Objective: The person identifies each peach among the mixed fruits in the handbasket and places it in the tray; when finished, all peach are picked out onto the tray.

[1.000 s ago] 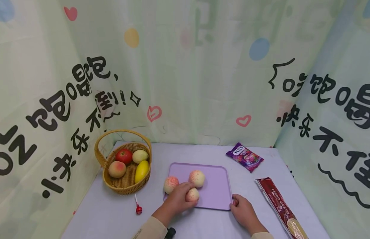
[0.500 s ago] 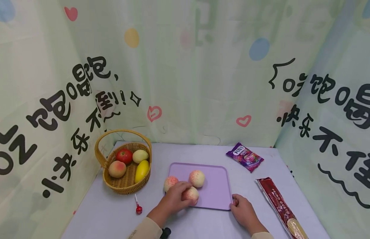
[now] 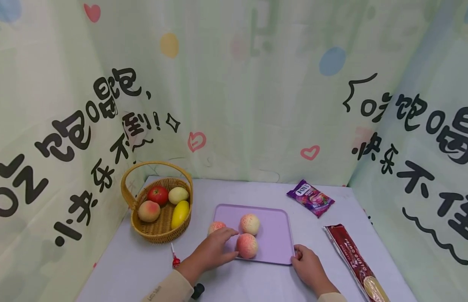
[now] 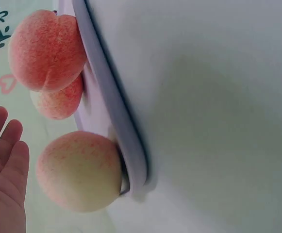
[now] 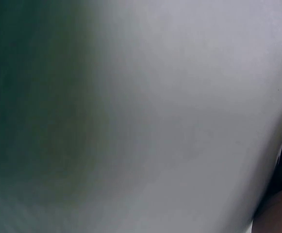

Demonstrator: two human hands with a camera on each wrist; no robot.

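Observation:
A purple tray [image 3: 271,235] lies on the grey table [image 3: 143,268]. Two pink peaches sit on it: a near peach [image 3: 247,246] and a far peach [image 3: 250,223]. A third peach [image 3: 215,226] lies against the tray's left rim, partly hidden by my fingers. My left hand [image 3: 223,244] hovers with straight fingers just left of the near peach and holds nothing. The left wrist view shows its palm [image 4: 5,194] apart from the peach [image 4: 77,172] at the tray rim [image 4: 116,111]. My right hand [image 3: 306,263] grips the tray's near right corner.
A wicker basket [image 3: 158,230] with a tomato, a peach and two yellowish fruits stands at the left. A red lollipop [image 3: 175,261] lies near my left wrist. A purple candy packet [image 3: 310,198] and a long dark red packet [image 3: 354,264] lie at the right. Printed curtains enclose the table.
My left hand has let go of the near peach and drawn back to the left with its fingers straightened. The peach now rests on the tray. My right hand has not moved.

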